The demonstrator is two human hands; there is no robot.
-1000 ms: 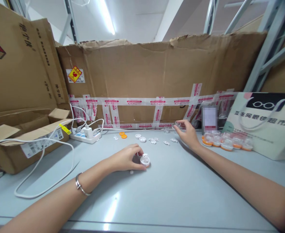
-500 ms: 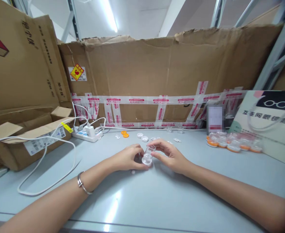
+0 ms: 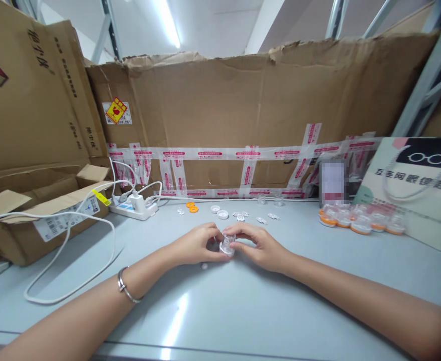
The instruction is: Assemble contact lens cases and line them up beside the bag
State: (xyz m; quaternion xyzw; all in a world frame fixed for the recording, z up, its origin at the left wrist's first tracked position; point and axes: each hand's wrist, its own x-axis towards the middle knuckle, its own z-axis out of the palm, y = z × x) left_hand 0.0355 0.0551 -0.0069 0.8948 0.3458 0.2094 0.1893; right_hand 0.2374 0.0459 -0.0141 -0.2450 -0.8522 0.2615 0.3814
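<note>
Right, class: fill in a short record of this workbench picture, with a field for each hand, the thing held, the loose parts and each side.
left hand: fingers on the small part; bracelet at wrist
right hand: pinches the same part from the other side
small part: clear and white, between both hands
loose parts: white bits, orange rings, on the table behind the hands
right side: orange-based pieces, bag
left side: power strip, box

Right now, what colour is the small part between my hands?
The small part is clear on top, white at the bottom; head view shows it best.
</note>
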